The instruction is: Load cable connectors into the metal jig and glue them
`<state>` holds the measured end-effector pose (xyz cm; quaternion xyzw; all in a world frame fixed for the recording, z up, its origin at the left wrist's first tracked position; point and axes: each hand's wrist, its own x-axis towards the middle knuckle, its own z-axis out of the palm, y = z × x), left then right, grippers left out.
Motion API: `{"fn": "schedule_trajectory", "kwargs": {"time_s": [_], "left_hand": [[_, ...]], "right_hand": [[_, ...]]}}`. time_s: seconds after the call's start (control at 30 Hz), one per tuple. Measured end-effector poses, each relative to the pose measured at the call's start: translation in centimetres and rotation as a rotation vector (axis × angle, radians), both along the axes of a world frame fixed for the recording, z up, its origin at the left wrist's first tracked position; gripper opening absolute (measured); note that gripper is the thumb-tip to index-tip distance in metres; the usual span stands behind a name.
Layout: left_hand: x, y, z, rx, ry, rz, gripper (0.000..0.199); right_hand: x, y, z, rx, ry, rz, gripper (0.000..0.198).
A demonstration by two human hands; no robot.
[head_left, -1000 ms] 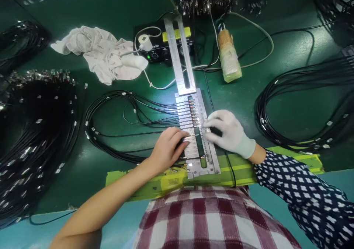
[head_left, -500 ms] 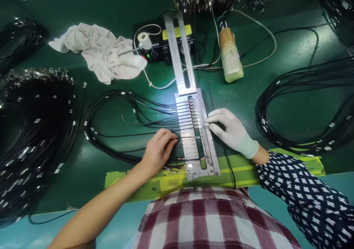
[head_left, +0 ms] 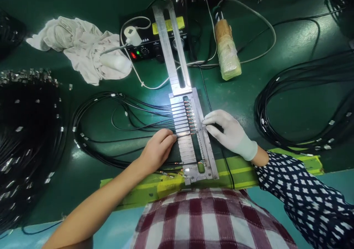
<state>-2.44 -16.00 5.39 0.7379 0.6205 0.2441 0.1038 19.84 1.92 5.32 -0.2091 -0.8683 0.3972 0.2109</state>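
My left hand (head_left: 157, 149), bare, is closed in a pinch on a thin black cable (head_left: 139, 138) at the left side of a slotted metal fixture (head_left: 186, 149). The cable's stripped end lies across the fixture, just below a row of several black cables (head_left: 179, 115) whose ends reach its long slot. Another cable lies across the fixture's lower end. My right hand (head_left: 231, 134) wears a white glove; its thumb and fingertips are drawn together at the fixture's right edge rail. Left of the fixture, the cables run into a loose coil (head_left: 79, 125).
Behind the fixture stands a black control box (head_left: 149, 46) with a metal bracket (head_left: 166, 46) in front. A white cloth (head_left: 88, 53) and a wrapped tool handle (head_left: 228, 53) lie nearby. Cable bundles (head_left: 30, 131) crowd the left; another coil (head_left: 262, 120) lies right.
My left hand has moved the pinched cable up the fixture, closer to the row of cables. My right hand stays at the rail. The whole view has shifted slightly.
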Motion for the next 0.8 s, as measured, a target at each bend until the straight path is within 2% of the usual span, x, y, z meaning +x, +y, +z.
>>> {"fn": "schedule_trajectory", "kwargs": {"time_s": [0.2,0.4,0.67,0.8], "left_hand": [[-0.78,0.21,-0.20,0.004,0.005,-0.095,0.029],[-1.02,0.30,-0.13,-0.006,-0.024,-0.108,0.033],[-1.04,0.60,0.18,0.033,-0.002,-0.102,0.037],[-1.01,0.69,0.59,0.091,0.116,-0.134,0.041]], "right_hand": [[0.12,-0.07,-0.09,0.045,0.008,0.015,0.015],[0.28,-0.24,-0.69,0.208,0.062,0.160,0.039],[0.12,-0.24,-0.64,0.201,0.056,0.164,0.042],[0.12,-0.22,-0.58,0.190,0.050,0.166,0.043]]}}
